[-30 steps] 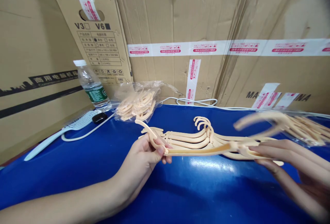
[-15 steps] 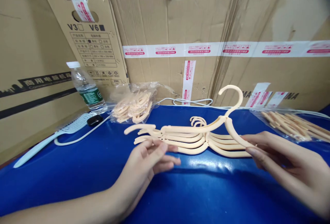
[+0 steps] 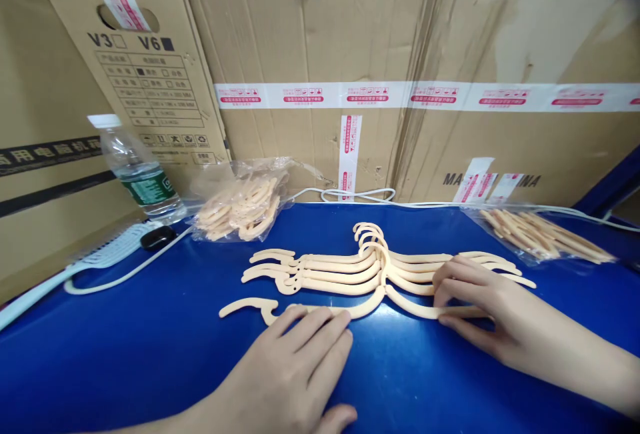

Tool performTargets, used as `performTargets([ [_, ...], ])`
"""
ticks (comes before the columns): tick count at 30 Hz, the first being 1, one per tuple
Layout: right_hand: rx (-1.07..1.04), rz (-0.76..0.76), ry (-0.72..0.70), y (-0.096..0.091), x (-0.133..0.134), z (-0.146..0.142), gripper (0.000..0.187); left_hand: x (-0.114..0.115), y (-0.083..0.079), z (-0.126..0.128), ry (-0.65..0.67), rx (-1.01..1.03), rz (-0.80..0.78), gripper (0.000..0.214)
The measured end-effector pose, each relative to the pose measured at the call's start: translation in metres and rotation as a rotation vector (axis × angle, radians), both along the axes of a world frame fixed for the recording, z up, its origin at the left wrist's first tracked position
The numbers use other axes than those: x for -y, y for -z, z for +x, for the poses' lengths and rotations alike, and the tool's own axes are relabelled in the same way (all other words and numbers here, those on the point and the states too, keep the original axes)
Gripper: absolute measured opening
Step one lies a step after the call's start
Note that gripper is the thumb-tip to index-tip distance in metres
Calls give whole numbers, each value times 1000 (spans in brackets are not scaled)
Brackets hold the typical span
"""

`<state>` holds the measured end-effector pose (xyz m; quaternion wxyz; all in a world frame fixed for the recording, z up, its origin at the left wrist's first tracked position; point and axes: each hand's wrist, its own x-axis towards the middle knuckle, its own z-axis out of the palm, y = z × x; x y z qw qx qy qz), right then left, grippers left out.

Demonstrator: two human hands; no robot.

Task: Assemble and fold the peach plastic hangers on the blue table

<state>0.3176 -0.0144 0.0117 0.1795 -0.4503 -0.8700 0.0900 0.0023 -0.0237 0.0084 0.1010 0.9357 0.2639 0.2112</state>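
A beige clothes hanger lies nearest to me on the blue tabletop, its hook pointing away. My left hand rests palm down with its fingertips on the hanger's left arm, the fingers stretched out and the thumb apart. The hanger's right arm is between the thumb and fingers of my right hand, which is closed on it. Directly behind lie several matching hangers in an overlapping row. My right hand hides part of their right arms.
At the back left are a bag of beige hook pieces, a water bottle, a black object and a pale blue brush. A bag of beige strips lies back right. A white cable runs along cardboard boxes.
The hanger held upright has come down flat in front of the row. My left hand has moved onto its left arm, and my right hand has shifted left. The view has turned slightly right.
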Motion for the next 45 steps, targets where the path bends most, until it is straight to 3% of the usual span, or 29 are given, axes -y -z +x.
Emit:
performTargets([
  [6,62,139,84,3,-4,3,10,-1,14,-3,-56,77,-179,61],
  [12,91,213,161,20,-1,-3,49,2,22,-3,-122,129,-143,58],
  [16,251,100,244,27,-4,-9,65,-4,21,-3,-152,22,-55,64],
  [20,349,7,246,22,-14,-11,67,-12,24,-4,-168,-30,-33,65],
  [26,363,101,258,26,-41,-7,67,-41,11,-4,-66,-179,-78,67],
  [30,341,119,270,31,-65,-3,66,-62,1,4,-112,-348,-96,76],
  [34,319,124,270,34,-82,-2,64,-72,3,10,-144,-368,-73,77],
  [41,255,264,281,30,-75,-4,63,-72,10,7,-197,-321,11,72],
  [45,189,373,252,24,-66,-5,48,-75,14,4,-172,-293,62,62],
])
